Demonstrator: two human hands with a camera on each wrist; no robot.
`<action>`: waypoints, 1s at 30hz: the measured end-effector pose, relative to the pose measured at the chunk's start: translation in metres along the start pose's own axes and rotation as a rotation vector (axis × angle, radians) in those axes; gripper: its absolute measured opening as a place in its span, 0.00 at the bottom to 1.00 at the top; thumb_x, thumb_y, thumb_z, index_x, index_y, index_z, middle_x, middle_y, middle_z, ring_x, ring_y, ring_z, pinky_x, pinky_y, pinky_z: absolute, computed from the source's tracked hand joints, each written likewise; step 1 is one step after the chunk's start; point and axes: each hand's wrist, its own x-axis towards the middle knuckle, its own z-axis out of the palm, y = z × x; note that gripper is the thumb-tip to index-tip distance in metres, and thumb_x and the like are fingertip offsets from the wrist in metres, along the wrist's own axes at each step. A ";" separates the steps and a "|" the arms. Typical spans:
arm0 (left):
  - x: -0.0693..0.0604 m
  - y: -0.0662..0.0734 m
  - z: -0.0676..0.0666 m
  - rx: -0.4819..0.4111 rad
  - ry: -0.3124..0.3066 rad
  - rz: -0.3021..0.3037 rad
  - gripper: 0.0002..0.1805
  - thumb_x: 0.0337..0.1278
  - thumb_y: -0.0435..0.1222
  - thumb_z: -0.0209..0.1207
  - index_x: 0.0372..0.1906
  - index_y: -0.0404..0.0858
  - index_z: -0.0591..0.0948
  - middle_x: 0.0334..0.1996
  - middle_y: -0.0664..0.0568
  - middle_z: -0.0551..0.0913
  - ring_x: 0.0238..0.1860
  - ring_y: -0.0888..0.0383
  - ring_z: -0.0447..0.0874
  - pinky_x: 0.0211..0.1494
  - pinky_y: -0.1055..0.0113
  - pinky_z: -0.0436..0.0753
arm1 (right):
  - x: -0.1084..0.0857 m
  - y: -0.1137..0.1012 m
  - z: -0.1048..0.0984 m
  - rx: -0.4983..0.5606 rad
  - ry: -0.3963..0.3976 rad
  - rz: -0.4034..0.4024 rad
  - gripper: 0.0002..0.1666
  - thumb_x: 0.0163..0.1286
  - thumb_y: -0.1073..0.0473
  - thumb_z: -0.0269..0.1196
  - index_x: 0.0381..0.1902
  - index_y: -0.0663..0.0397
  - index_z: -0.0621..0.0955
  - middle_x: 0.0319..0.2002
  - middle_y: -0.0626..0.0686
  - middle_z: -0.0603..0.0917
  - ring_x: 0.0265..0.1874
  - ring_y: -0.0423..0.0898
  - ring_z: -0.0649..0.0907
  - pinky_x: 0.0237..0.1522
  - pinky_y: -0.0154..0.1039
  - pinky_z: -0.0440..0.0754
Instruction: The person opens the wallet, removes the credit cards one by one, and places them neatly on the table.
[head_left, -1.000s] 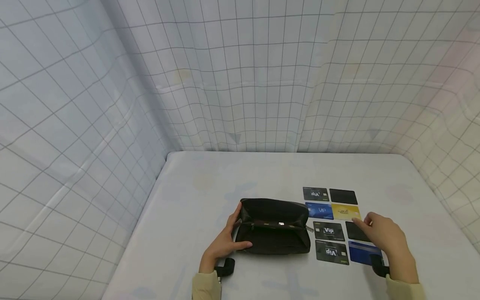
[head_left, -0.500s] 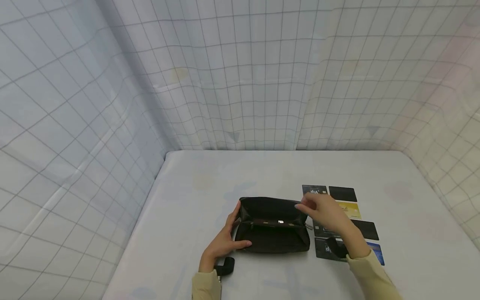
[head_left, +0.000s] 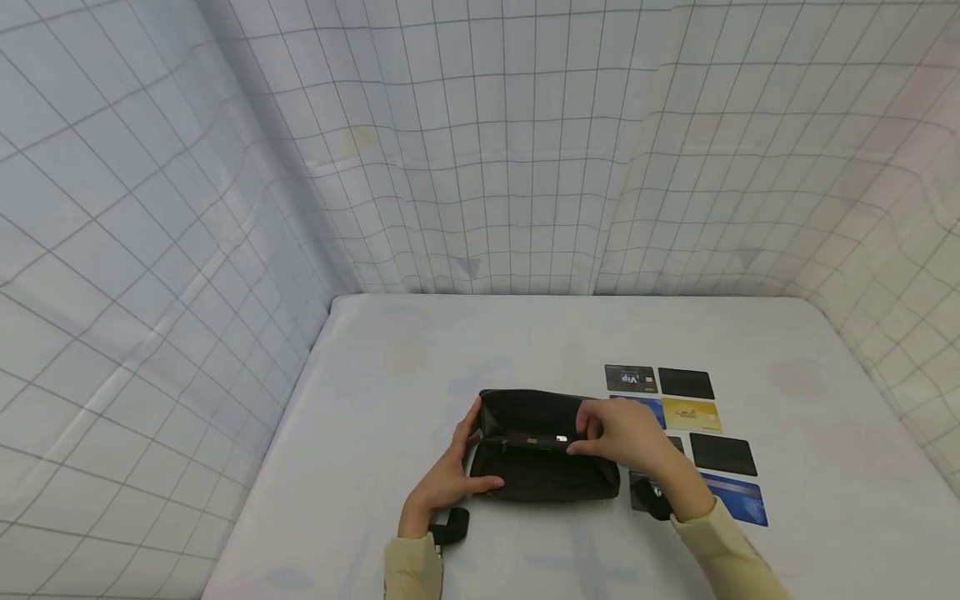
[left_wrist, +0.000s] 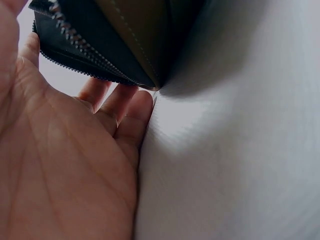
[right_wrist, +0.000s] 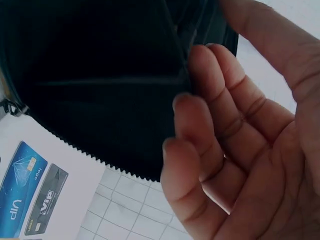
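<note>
A black zip-around wallet (head_left: 543, 487) lies spread apart on the white table, its inner divider and pockets showing. My left hand (head_left: 444, 490) holds its left end, thumb on the near side and fingers along the far side. In the left wrist view the zipper teeth run just above the fingers (left_wrist: 132, 117). Over the wallet's right half, my right hand (head_left: 628, 435) reaches in with bent fingers. The right wrist view shows fingers (right_wrist: 197, 120) and thumb on either side of the divider, pinching it; no loose card is visible between them.
Several cards lie right of the wallet: a black VIP card (head_left: 630, 378), plain black cards (head_left: 686, 383), a yellow card (head_left: 692, 414) and a blue card (head_left: 735, 498). My right forearm partly covers others. Grid-patterned cloth (head_left: 480, 167) hangs behind and beside the table.
My right hand has moved left from the cards, over the wallet's right edge, and into its middle. The left hand has kept its place on the wallet.
</note>
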 end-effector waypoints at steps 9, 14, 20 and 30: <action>-0.001 0.000 -0.001 -0.001 0.000 0.027 0.60 0.47 0.30 0.70 0.76 0.42 0.38 0.74 0.44 0.41 0.71 0.44 0.47 0.67 0.45 0.55 | -0.007 -0.009 0.010 -0.105 0.016 -0.053 0.17 0.48 0.48 0.76 0.18 0.35 0.75 0.17 0.33 0.68 0.16 0.33 0.67 0.18 0.33 0.65; -0.001 0.000 -0.001 0.011 0.004 0.041 0.60 0.48 0.29 0.70 0.76 0.42 0.39 0.74 0.44 0.41 0.71 0.44 0.47 0.67 0.46 0.55 | -0.013 -0.011 0.013 -0.160 0.036 -0.094 0.18 0.48 0.50 0.76 0.17 0.34 0.75 0.18 0.33 0.67 0.16 0.32 0.66 0.17 0.32 0.64; 0.001 0.000 -0.001 0.002 0.010 0.021 0.58 0.50 0.31 0.69 0.76 0.44 0.40 0.74 0.45 0.42 0.70 0.43 0.50 0.65 0.42 0.56 | -0.021 -0.010 0.015 -0.179 0.048 -0.096 0.15 0.49 0.49 0.76 0.19 0.34 0.77 0.20 0.35 0.69 0.18 0.32 0.67 0.18 0.31 0.65; -0.001 0.001 -0.001 -0.049 0.021 0.006 0.53 0.56 0.32 0.65 0.76 0.46 0.41 0.73 0.44 0.45 0.70 0.44 0.51 0.67 0.45 0.55 | -0.039 -0.007 0.026 -0.186 0.047 -0.122 0.35 0.37 0.30 0.74 0.37 0.42 0.77 0.34 0.39 0.70 0.33 0.39 0.68 0.29 0.37 0.71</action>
